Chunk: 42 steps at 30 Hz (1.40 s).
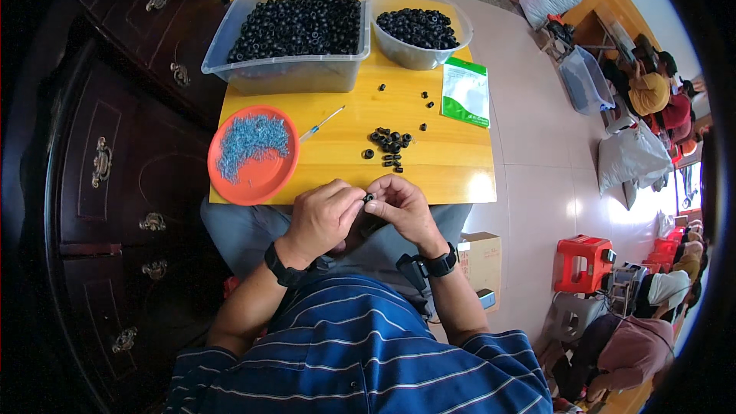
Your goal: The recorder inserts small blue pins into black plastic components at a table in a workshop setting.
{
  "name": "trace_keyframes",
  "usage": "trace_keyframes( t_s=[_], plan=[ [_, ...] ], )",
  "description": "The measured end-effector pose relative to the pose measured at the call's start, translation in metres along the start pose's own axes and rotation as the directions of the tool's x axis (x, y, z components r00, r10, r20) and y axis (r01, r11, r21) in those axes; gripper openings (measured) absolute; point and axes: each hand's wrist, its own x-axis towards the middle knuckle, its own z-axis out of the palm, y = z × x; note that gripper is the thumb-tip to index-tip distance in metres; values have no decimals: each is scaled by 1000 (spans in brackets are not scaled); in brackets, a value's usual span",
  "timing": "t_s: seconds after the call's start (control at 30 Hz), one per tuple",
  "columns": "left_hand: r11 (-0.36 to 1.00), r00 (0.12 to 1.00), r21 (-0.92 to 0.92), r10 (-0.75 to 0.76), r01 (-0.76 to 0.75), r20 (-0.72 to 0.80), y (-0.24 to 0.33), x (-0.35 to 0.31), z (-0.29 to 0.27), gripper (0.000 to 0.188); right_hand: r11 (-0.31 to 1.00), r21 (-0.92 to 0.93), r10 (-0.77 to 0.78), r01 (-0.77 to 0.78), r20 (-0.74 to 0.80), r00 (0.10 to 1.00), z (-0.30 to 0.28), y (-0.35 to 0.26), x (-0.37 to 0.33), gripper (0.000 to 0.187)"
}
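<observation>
Just off the near edge of the yellow table, over my lap, a small black ring-like part [369,198] is pinched at my fingertips. My right hand [402,207] grips it between thumb and forefinger. From the other side my left hand [328,215] closes its fingertips on the same part; their exact contact is partly hidden. A loose cluster of black ring-like parts [393,140] lies on the table beyond my right hand. Left of my hands, an orange-red plate [217,176] holds a heap of tiny bluish, clear pieces [253,142].
A thin tool with a blue end [310,133] lies beside the plate. At the back stand a clear tub [307,69] and a round bowl [414,56], both filled with black parts. A green-and-white packet [466,92] lies at the table's right edge. Dark wooden drawers [100,161] stand left.
</observation>
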Motion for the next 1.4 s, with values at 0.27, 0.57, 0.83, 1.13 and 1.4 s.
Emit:
trace_keyframes(
  t_s=[0.27,0.57,0.83,1.13,1.4],
  plan=[
    [999,999,-19,28,-29,-37,15,2,13,27,906,422,62,-41,-36,997,4,5,-8,20],
    [985,984,-69,164,-160,70,20,23,30,35,839,542,91,-40,-69,993,-15,2,-31,20],
    [968,966,-65,246,-241,82,20,40,51,39,862,504,127,-50,-120,985,-31,-13,-41,21],
    [990,972,-62,-112,128,209,8,56,54,24,883,464,140,-67,-123,983,-57,-23,-50,17],
    [991,974,125,16,-46,228,-7,64,65,21,872,490,96,-9,-153,984,-70,-26,-42,15]
  ],
)
